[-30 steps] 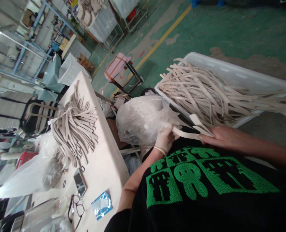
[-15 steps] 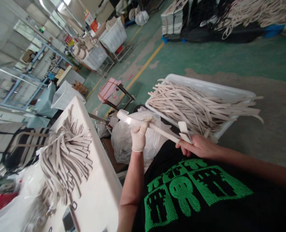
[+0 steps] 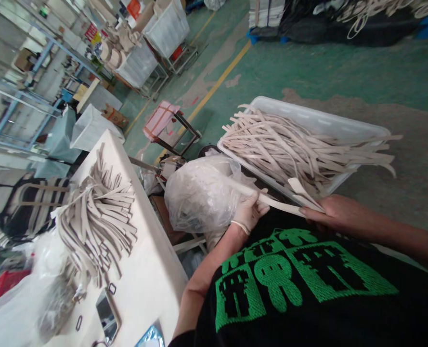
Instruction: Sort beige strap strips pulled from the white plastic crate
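A long beige strap stretches in front of my body between both hands. My left hand, in a pale glove, has its fingers closed around the strap, whose far part runs out over a clear plastic bag. Bare, my right hand grips the strap at the right, with a folded flat piece sticking up from its fingers. Just beyond the hands stands a white plastic crate heaped with similar loose straps.
To the left, a white table bears a pile of grey-beige straps, a phone and a blue packet. A pink-topped stool stands ahead, with wheeled white bins farther off.
My left hand has slid right and down along the strap, nearer the right hand. The right hand has shifted slightly right, still gripping. The view has tilted downward, bringing more of the table and phone into sight.
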A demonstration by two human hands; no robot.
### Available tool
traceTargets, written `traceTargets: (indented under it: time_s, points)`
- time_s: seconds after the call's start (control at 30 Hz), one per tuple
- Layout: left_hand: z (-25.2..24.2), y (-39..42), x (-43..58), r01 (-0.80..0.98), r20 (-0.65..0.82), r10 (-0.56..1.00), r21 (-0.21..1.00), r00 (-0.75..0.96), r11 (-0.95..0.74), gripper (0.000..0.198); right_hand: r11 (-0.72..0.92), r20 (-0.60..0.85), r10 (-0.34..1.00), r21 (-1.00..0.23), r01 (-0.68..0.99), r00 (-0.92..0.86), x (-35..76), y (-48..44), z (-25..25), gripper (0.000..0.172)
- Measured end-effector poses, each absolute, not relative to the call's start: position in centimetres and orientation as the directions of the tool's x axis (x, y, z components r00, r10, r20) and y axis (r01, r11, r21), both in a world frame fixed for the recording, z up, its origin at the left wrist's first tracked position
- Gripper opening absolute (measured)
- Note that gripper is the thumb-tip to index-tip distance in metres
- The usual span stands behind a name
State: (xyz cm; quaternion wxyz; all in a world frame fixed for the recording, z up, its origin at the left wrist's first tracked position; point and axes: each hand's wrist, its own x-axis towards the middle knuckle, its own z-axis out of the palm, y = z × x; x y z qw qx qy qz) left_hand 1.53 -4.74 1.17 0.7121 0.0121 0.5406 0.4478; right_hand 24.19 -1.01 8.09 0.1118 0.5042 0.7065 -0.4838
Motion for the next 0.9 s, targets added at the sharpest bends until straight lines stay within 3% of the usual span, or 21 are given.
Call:
traceTargets:
  time_s: [0.17,0.33,0.47,0.6,0.7,0.9]
  points:
    - [1.7,-5.0,2.7,-0.597,-0.730,0.678,0.507,0.085,0.621,0.028,0.078,-0.594,0.652,-0.566,0.821,-0.471,20.7,-0.6,7.1,0.047]
    - [2.4,-4.6,2.2,-0.638,-0.690,0.723,0.552,0.012,0.537,0.026,0.056,-0.530,0.611,-0.712,0.700,-0.588,19.3,-0.2,6.3,0.054]
    - [2.8,-4.3,1.5,-0.660,-0.669,0.733,0.606,-0.122,0.444,0.023,0.087,-0.560,0.591,-0.672,0.735,-0.581,21.4,-0.3,6.7,0.053]
    - [2.9,-4.7,2.8,-0.607,-0.645,0.764,0.616,-0.024,0.501,0.028,0.079,-0.577,0.629,-0.619,0.781,-0.521,21.2,-0.4,6.8,0.048]
    - [3.2,-4.8,3.4,-0.560,-0.613,0.790,0.648,0.019,0.516,0.031,0.076,-0.535,0.638,-0.672,0.737,-0.554,20.1,-0.4,6.7,0.049]
    - [2.9,-4.7,2.1,-0.602,-0.586,0.802,0.682,-0.111,0.415,0.022,0.073,-0.541,0.591,-0.703,0.708,-0.598,21.4,-0.3,6.1,0.055]
